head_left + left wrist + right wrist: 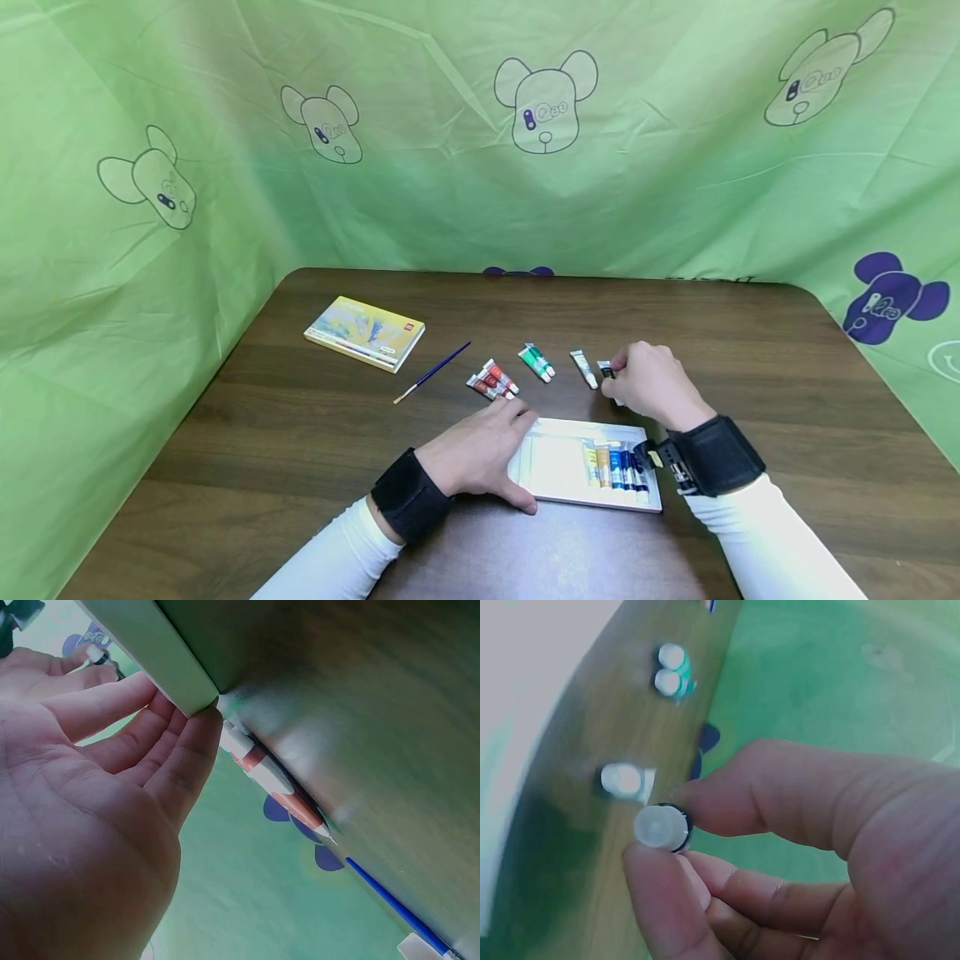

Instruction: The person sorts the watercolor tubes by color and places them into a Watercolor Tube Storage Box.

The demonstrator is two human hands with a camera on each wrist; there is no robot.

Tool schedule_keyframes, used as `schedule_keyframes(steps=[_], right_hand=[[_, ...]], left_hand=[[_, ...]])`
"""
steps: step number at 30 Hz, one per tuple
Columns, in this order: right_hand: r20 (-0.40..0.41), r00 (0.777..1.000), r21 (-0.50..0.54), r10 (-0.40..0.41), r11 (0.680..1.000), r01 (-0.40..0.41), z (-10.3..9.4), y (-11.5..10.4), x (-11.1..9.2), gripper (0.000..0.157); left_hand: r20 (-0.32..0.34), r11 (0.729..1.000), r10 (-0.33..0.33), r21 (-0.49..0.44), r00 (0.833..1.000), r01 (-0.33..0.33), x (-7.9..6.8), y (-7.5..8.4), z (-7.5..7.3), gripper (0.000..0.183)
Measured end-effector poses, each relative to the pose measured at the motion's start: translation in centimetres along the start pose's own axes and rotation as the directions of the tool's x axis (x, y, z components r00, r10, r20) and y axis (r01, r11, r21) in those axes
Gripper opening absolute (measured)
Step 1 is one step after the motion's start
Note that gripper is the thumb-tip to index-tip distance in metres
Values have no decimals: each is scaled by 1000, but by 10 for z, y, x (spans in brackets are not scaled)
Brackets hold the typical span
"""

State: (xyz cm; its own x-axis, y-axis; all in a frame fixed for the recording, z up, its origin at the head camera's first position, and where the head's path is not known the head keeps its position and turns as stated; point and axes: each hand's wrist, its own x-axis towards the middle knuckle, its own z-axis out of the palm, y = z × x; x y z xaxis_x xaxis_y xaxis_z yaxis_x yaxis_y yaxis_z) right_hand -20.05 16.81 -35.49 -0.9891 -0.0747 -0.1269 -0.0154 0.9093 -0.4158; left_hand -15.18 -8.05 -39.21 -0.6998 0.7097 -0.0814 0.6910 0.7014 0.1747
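My right hand (654,385) pinches a small paint tube with a black band (606,368) between thumb and fingertips. Its white cap (657,827) faces the camera in the right wrist view. Just left of it on the table lies a white paint tube (583,369). My left hand (486,454) holds the left end of a shallow white tray (555,490), thumb at the near corner and fingers at the far one. In the left wrist view its fingertips bend against the tray's corner (196,694). Several yellow, ochre and blue tubes (616,467) lie side by side in the tray's right part.
Beyond the left hand are red paint tubes (495,377), with two green tubes (537,362) farther right. A blue-handled paintbrush (435,372) lies left of them. A yellow paint box (365,331) sits at the table's back left. Green printed cloth (420,208) hangs behind the table.
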Motion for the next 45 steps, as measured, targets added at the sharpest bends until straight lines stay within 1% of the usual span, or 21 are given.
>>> schedule_keyframes(steps=[2, 6, 8, 10, 14, 19, 24, 28, 31, 33, 36, 38, 40, 45], right_hand=[[-8, 1000, 7, -17, 1000, 17, 3, -2, -5, 35], [-59, 995, -15, -75, 997, 75, 8, -5, -16, 32], [-73, 993, -22, -88, 996, 87, 10, -7, -21, 31], [-74, 993, -19, -92, 996, 91, 12, -10, -27, 30], [-51, 995, 10, -87, 996, 88, 16, -16, -37, 30], [-67, 989, 1, -131, 991, 132, 22, -25, -46, 27], [-72, 984, -18, -164, 986, 163, 29, -33, -56, 24], [-74, 980, -43, -184, 983, 181, 35, -38, -64, 28], [-90, 973, -67, -211, 976, 205, 39, -40, -71, 27], [-109, 962, -87, -252, 966, 243, 42, -40, -74, 24], [-146, 937, -128, -317, 945, 300, 48, -41, -79, 17], [-168, 923, -158, -347, 933, 322, 52, -42, -81, 13], [-170, 922, -174, -348, 931, 320, 55, -43, -83, 10], [-158, 929, -206, -336, 931, 301, 59, -44, -86, 12]], left_hand=[[-2, 1000, 1, 0, 1000, -1, 0, 0, 0, 108], [2, 1000, 1, -1, 1000, -1, -1, 0, -1, 109], [4, 1000, 1, -2, 1000, -1, 0, 0, -1, 109], [6, 1000, 2, -3, 1000, -2, 0, 0, -1, 109], [4, 1000, 5, 1, 1000, -5, 0, 0, -2, 108], [-8, 1000, 9, 11, 1000, -9, 0, 0, -2, 108], [-38, 999, 33, 24, 999, -32, -1, 0, -1, 107], [-72, 998, 56, 36, 996, -53, -1, 0, 0, 106], [-87, 997, 67, 40, 994, -64, -1, 0, 0, 105], [-89, 997, 68, 40, 994, -64, -1, 0, 0, 105], [-86, 998, 63, 37, 994, -59, -1, -1, 0, 105], [-84, 998, 56, 32, 995, -54, -1, -1, 0, 105], [-82, 998, 54, 29, 995, -52, -1, -1, 0, 105], [-76, 998, 56, 25, 996, -54, 0, -1, 1, 105]])
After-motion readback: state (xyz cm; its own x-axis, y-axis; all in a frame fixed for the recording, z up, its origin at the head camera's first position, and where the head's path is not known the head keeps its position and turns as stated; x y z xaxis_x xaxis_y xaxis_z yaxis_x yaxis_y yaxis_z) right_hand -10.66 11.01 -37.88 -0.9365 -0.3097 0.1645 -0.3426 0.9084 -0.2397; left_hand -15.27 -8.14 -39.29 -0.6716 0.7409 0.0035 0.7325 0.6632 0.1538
